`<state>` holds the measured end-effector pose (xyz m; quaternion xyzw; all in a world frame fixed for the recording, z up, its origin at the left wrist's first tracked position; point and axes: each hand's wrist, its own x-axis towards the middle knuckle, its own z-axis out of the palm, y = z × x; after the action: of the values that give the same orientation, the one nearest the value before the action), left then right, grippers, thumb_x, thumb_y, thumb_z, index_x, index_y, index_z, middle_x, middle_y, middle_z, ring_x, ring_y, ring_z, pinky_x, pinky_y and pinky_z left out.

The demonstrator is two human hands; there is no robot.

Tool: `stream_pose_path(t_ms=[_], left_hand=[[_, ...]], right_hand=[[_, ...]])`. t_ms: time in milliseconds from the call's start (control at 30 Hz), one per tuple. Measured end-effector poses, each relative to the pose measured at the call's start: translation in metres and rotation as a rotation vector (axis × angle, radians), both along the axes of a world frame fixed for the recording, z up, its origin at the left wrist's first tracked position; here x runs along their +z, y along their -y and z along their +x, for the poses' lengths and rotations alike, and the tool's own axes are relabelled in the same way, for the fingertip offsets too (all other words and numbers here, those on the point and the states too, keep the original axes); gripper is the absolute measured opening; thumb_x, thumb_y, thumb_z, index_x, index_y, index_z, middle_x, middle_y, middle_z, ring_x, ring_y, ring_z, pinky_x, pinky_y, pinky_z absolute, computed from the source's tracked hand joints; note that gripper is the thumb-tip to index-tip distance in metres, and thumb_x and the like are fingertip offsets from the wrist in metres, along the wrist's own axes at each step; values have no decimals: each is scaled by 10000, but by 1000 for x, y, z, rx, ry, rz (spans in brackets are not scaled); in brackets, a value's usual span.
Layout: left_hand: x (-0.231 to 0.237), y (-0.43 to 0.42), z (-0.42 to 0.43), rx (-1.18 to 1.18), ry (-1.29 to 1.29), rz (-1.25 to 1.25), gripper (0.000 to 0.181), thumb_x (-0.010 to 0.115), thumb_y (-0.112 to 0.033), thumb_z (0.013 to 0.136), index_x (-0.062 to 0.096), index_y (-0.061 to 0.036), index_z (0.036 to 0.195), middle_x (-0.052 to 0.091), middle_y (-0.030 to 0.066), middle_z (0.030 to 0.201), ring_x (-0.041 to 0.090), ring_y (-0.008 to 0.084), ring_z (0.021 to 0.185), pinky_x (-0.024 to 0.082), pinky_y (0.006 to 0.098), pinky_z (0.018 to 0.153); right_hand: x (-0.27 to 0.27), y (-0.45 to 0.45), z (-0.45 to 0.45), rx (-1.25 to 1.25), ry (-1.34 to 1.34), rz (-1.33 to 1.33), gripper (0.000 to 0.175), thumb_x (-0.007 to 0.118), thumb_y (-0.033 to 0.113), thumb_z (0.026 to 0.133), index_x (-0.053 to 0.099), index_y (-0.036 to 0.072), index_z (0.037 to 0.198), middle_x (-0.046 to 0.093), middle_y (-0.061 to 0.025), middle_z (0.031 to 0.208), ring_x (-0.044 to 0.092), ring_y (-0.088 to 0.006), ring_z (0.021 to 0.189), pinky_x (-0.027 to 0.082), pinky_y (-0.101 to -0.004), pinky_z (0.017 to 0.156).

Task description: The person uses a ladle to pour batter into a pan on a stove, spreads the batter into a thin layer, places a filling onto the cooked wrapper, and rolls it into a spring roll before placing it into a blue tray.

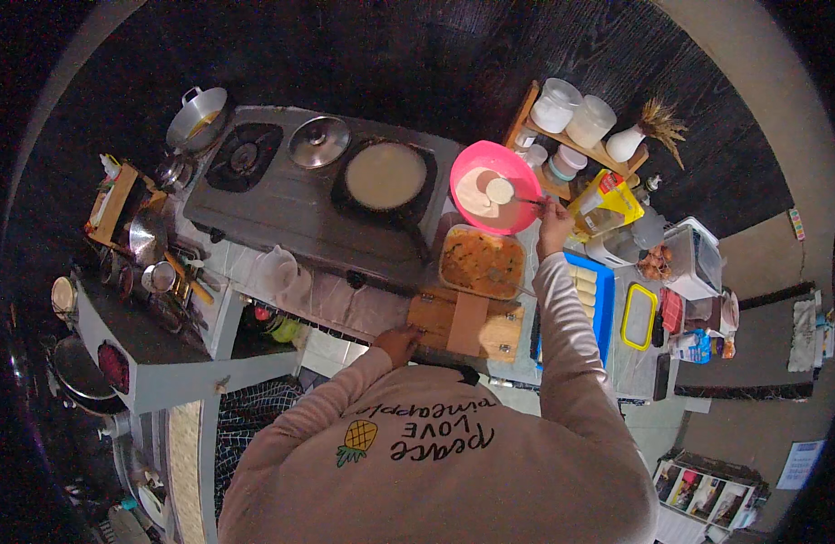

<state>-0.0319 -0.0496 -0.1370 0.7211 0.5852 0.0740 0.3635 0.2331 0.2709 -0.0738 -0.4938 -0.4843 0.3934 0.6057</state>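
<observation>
My right hand (555, 230) grips the dark handle of a ladle (501, 191), whose bowl is full of pale batter. The ladle is in or just over a pink plastic bowl (463, 163) that holds more of the batter. On the stove's right burner, a round pan (384, 175) carries a pale, flat layer of batter. My left hand (398, 345) rests at the left edge of a wooden board (429, 319) near the counter's front; its fingers are too dim to make out. Between board and pink bowl stands a container of orange-brown filling (482, 262), with a utensil in it.
A blue tray (604, 272) of pale rolls lies partly under my right forearm. On the gas stove (274, 204) sits a glass lid (319, 141). A clear jug (276, 268) stands at the stove's front. Right of the pink bowl are a jar shelf (611, 160) and a yellow pouch (606, 204).
</observation>
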Motion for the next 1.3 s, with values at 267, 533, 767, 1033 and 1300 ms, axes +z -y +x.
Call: stream_pose_path(t_ms=[267, 533, 767, 1033, 1300], left_hand=[[26, -5, 3, 27, -28, -109, 349, 511, -161, 804, 522, -66, 1140, 516, 158, 1199, 538, 337, 1015, 445, 411, 867], [-19, -1, -6, -36, 51, 10, 505, 579, -290, 776, 483, -67, 1219, 441, 161, 1291, 472, 317, 1127, 380, 418, 954], [-11, -4, -6, -115, -62, -2, 876, 676, -591, 592, 450, -75, 1264, 386, 150, 1350, 397, 327, 1203, 283, 436, 1027], [-20, -3, -5, -179, -156, -32, 847, 684, -523, 641, 335, -194, 1339, 333, 41, 1399, 318, 271, 1283, 148, 586, 1039], [-56, 7, -11, -102, -97, 50, 719, 670, -361, 704, 326, -330, 1335, 346, 25, 1399, 349, 270, 1269, 213, 598, 989]], right_hand=[[13, 4, 0, -82, 226, 91, 270, 490, 145, 905, 603, -84, 993, 648, -107, 800, 601, -134, 680, 481, -263, 624], [5, 5, -5, -153, 437, 274, 275, 475, 125, 908, 582, -86, 1048, 652, -107, 828, 605, -137, 710, 482, -261, 665], [-5, 26, -14, -154, 610, 194, 213, 574, 51, 812, 614, -52, 994, 651, -166, 785, 614, -165, 694, 478, -273, 667], [-36, 19, -5, -126, 571, 91, 250, 601, 28, 760, 608, -38, 1001, 659, -144, 807, 625, -172, 694, 486, -275, 639], [-3, 73, -15, -81, 257, -83, 316, 532, 119, 881, 500, -41, 1152, 602, -149, 1050, 594, -121, 593, 427, -234, 434]])
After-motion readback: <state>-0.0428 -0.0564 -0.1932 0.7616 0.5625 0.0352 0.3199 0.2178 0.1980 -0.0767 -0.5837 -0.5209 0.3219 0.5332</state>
